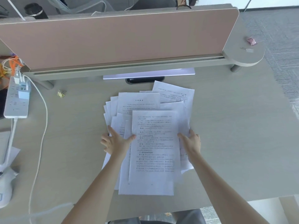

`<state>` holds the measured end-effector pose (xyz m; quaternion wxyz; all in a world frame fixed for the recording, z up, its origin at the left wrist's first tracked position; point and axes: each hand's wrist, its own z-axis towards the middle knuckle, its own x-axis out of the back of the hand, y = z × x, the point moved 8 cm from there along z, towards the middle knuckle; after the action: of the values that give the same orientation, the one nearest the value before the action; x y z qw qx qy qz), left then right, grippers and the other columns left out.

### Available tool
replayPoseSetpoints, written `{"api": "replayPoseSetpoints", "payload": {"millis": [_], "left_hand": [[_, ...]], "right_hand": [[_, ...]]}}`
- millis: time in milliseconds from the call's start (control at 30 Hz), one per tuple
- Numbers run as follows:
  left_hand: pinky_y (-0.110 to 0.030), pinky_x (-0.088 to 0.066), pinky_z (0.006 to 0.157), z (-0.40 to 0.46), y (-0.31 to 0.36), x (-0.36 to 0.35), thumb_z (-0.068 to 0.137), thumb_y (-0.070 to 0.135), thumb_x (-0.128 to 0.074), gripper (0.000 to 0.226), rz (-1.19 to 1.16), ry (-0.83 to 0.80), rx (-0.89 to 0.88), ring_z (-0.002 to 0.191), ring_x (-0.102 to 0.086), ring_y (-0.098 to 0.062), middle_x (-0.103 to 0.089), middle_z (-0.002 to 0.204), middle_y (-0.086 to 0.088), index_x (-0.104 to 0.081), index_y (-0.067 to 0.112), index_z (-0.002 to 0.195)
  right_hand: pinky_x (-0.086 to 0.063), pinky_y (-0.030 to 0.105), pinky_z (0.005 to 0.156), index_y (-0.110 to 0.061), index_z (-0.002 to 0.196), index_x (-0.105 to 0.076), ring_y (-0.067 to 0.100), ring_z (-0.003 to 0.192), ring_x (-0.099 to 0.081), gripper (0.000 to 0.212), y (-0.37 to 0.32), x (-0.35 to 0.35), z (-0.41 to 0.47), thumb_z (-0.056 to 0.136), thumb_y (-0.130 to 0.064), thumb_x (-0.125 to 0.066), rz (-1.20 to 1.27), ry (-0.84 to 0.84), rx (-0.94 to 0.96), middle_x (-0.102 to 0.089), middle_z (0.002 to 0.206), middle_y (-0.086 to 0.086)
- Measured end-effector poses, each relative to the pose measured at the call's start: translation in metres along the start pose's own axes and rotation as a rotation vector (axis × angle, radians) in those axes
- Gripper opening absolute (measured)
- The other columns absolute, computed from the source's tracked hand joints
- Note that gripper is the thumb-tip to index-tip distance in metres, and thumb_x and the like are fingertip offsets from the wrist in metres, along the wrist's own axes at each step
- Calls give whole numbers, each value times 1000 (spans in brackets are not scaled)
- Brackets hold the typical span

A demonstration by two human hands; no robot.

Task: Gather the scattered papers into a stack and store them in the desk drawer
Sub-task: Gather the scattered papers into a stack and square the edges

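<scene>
Several white printed papers [153,143] lie in a loose overlapping pile in the middle of the desk [234,126], fanned out toward the back. One sheet [174,96] sticks out at the back right. My left hand [115,141] rests flat on the pile's left side, fingers spread, thumb on the top sheet's left edge. My right hand [191,143] presses against the pile's right edge, fingers on the sheets there. Both hands bracket the top sheet. No drawer is in view.
A pink divider panel [121,39] walls off the back of the desk. A white power strip [17,101] with plugs and a cable lies at the left. A gold binder clip [61,93] sits left of the papers. A cable port [144,80] is behind the pile.
</scene>
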<state>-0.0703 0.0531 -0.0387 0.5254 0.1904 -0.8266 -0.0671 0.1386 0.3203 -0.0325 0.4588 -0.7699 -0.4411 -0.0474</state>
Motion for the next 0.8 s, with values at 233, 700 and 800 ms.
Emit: {"api": "replayPoseSetpoints", "payload": {"millis": [233, 700, 800], "left_hand": [[-51, -42, 99, -9, 35, -27, 63, 60, -82, 122, -66, -72, -73, 129, -30, -37, -29, 140, -16, -12, 20, 155], [-36, -47, 77, 42, 21, -12, 76, 32, -78, 58, -450, -81, 9, 106, -57, -30, -57, 119, -11, -47, 7, 119], [-31, -41, 62, 57, 18, -10, 79, 30, -74, 36, -457, -151, -65, 81, -56, -25, -60, 95, -8, -56, 6, 100]], "right_hand": [[-50, 38, 82, -17, 100, -57, 30, 101, -61, 32, -18, -32, 1, 78, -39, -61, -116, -81, 55, -63, 104, 8], [-31, 40, 65, -1, 89, -52, 37, 77, -48, 14, -26, 0, 38, 90, -4, -38, -257, 163, 269, -52, 75, 13], [-33, 36, 57, 1, 83, -62, 31, 66, -43, 18, -19, 9, 49, 84, -1, -45, -257, 158, 311, -47, 61, 7]]}}
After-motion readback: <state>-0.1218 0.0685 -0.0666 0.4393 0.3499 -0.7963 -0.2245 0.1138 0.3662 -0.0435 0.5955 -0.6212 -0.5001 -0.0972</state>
